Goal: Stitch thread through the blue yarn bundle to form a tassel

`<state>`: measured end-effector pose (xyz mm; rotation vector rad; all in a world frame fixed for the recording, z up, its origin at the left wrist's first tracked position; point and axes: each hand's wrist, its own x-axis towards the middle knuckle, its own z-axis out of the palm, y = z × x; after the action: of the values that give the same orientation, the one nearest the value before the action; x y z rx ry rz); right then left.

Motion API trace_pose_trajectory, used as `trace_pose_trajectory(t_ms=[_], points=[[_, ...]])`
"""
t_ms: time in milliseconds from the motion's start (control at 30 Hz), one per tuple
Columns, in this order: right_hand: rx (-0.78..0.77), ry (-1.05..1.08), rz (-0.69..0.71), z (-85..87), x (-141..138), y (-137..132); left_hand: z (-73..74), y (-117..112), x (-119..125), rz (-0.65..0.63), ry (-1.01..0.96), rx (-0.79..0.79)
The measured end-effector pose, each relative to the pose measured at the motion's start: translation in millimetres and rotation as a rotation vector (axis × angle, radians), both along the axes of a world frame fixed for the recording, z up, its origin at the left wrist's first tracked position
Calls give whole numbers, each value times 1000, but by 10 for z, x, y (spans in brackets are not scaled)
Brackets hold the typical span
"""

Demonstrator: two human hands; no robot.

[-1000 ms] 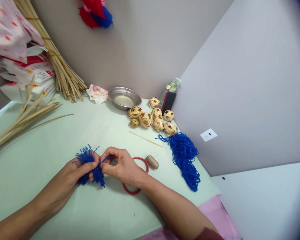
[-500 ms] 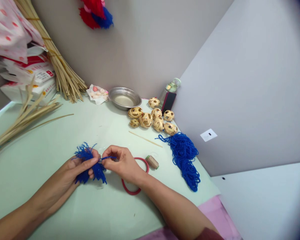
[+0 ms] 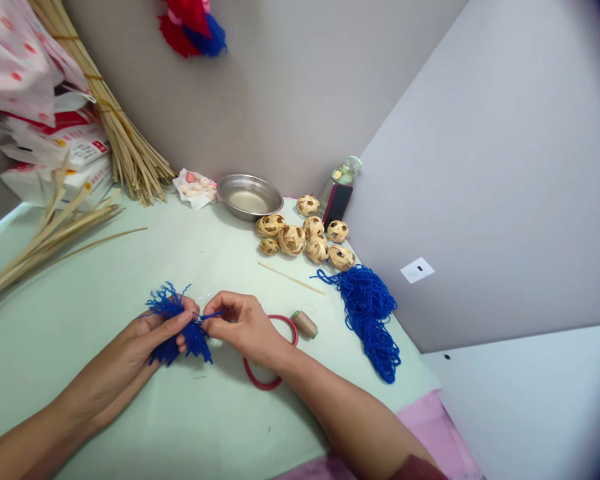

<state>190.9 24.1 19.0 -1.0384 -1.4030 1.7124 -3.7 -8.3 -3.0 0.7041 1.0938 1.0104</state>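
Observation:
My left hand [image 3: 163, 330] is closed around the middle of a blue yarn tassel [image 3: 196, 341], whose frayed ends fan out above and below the fingers. Thumb and forefinger of my right hand [image 3: 237, 323] pinch a short blue yarn strand [image 3: 213, 315] that runs out of the tassel's right side. The two hands are close together, just over the table. Behind my right wrist lies a red ring [image 3: 260, 385], partly covered by the forearm. A spool of tan thread [image 3: 306, 324] rests beside the ring.
Blue yarn [image 3: 367, 313] lies piled at the right. Several woven balls [image 3: 291, 240] sit near a metal bowl [image 3: 250, 197], a phone [image 3: 338, 205] and a bottle [image 3: 347, 171]. Flat strips [image 3: 45, 240] lie at the left, and a thin strip [image 3: 291, 278] mid-table.
Both hands have shifted very slightly to the left. The pinched strand shows a little shorter beyond my right fingers. Everything else on the table stays in place.

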Motion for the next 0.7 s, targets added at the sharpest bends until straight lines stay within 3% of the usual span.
trace_pose_trajectory(t_ms=[267, 467, 567, 700], points=[[-69, 56, 81, 3, 3, -7, 59, -2, 26, 74, -75, -72], [-34, 71, 78, 35, 21, -18, 37, -7, 60, 21, -40, -53], [124, -9, 4, 36, 67, -25, 14, 7, 38, 73, 14, -121], [599, -405, 56, 71, 139, -60, 30, 19, 22, 59, 76, -131]])
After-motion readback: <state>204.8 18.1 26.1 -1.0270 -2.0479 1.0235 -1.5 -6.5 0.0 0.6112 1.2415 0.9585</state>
